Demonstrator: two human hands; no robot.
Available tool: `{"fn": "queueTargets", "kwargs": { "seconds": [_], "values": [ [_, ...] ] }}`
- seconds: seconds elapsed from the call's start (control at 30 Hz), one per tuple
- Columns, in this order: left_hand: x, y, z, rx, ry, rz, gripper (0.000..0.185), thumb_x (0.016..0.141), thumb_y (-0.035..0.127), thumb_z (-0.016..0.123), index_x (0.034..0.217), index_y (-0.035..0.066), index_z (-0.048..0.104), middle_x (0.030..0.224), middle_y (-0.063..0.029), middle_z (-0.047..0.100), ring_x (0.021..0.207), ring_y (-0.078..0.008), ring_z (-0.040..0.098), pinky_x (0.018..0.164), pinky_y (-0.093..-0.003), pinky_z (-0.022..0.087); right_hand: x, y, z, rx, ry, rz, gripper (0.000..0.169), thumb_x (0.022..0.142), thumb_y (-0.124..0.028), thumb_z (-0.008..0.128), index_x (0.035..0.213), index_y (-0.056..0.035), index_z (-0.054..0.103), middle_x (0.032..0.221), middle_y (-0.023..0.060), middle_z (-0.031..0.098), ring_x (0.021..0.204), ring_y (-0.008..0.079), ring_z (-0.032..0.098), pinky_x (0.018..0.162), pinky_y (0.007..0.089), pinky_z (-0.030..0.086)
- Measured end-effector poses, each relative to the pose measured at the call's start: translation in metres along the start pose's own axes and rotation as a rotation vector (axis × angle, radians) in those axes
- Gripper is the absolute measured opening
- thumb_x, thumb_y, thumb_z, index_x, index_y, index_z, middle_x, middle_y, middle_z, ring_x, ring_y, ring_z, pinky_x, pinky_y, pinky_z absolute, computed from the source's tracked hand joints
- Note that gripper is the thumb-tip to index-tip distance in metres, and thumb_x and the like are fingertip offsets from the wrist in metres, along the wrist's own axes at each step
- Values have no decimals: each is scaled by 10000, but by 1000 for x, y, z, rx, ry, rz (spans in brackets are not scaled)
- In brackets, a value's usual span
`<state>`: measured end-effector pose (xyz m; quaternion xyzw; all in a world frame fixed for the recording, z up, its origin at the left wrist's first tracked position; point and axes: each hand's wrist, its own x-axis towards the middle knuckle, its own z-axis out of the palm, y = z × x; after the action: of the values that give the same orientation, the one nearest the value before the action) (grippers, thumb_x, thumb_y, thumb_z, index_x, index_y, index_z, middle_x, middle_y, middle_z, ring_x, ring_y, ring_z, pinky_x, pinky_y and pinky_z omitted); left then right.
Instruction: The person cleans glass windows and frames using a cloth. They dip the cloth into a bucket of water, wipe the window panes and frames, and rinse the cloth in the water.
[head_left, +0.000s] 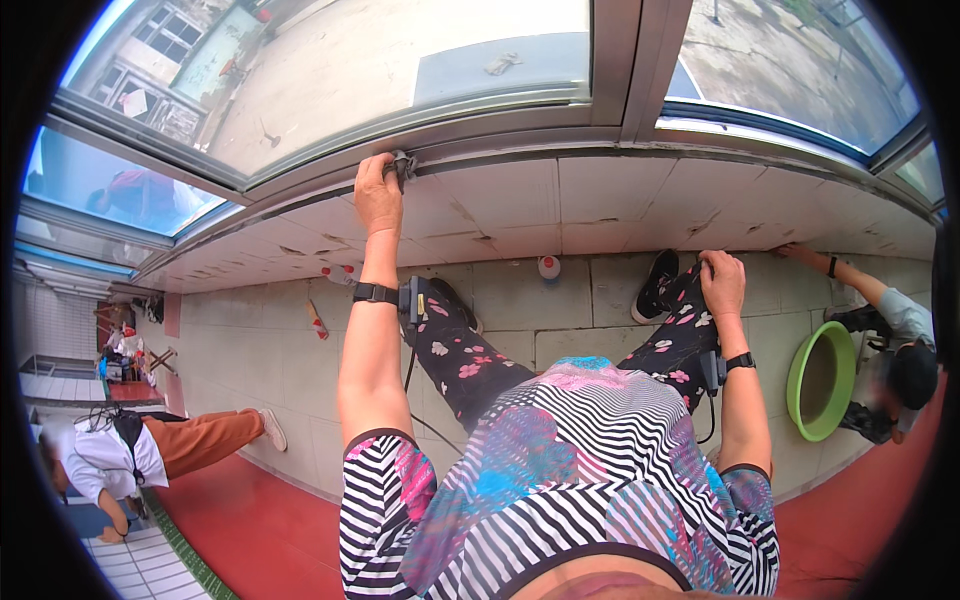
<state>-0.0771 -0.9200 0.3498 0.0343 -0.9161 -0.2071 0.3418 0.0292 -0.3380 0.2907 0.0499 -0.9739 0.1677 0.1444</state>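
Note:
My left hand (379, 196) reaches up to the lower rail of a metal-framed window and grips a crumpled grey cloth (403, 166). The cloth lies against the window frame (480, 139), just above the tiled wall (510, 191). My right hand (724, 283) rests on my right knee, on dark flower-patterned trousers (679, 330), and holds nothing that I can see. Both wrists wear black straps with a small device attached. Behind the glass pane (337, 82), a paved yard is visible.
Plastic bottles with red caps (549, 268) stand by the wall foot. A small red-and-tan item (318, 321) lies on the floor tiles. To the right, a person crouches beside a green basin (799, 382), a hand on the wall. Another person (120, 450) stands at left by a tiled ledge.

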Motion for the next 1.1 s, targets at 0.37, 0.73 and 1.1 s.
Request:
{"fn": "queueTargets", "kwargs": {
  "seconds": [0.37, 0.73, 1.1],
  "values": [
    [-11, 43, -15, -1818, -377, -635, 250, 948, 54, 586, 1195, 87, 602, 1176, -71, 656, 1100, -206, 623, 996, -354, 488, 4, -3, 3, 13, -23, 0, 112, 839, -106, 633, 934, -74, 682, 919, 73, 671, 907, 287, 624, 899, 389, 452],
    [-14, 107, 48, -485, 102, -10, 265, 815, -59, 594, 1032, 92, 602, 1038, -92, 515, 1014, -269, 531, 895, -356, 443, 3, 0, 4, 20, -41, 0, 119, 847, -105, 633, 951, -73, 681, 915, 74, 671, 901, 278, 628, 905, 388, 450],
    [-30, 77, 49, 3, 90, 121, 239, 759, -13, 629, 956, 117, 666, 1121, -74, 540, 1094, -313, 503, 937, -409, 457, 2, -5, 3, -36, -58, -1, 125, 838, -99, 631, 950, -80, 684, 936, 67, 680, 910, 276, 628, 893, 383, 454]
  ]
}}
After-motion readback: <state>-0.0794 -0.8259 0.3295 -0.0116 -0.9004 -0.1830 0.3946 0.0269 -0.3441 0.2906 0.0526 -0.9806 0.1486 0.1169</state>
